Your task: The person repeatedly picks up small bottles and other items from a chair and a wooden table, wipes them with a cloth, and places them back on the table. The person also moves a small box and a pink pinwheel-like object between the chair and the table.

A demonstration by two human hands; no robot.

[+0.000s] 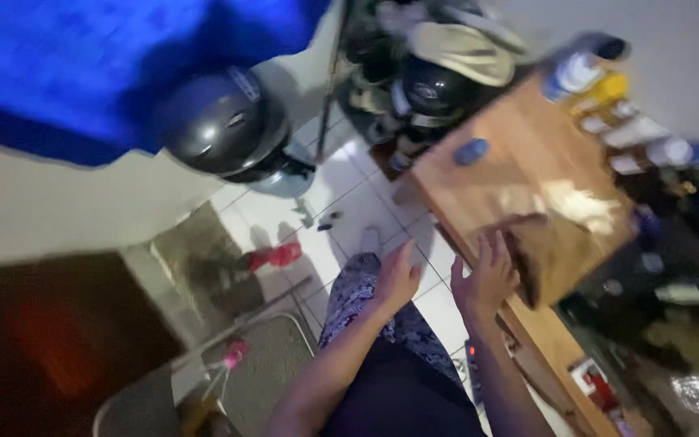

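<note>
Right hand (487,283): fingers spread, tips touching near edge of brown cloth (548,255).
Brown cloth: on wooden table (519,174), just beyond right hand.
Left hand (396,279): fingers loose, holding nothing, over patterned trouser knee (357,295).
Focus: blurred.

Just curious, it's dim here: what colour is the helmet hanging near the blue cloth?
The helmet is glossy black, seen best in the head view, just below the blue cloth.

Wooden table (519,162), brown cloth (548,255) and blue cap (471,151) on it, bottles (608,97) along far edge
</note>
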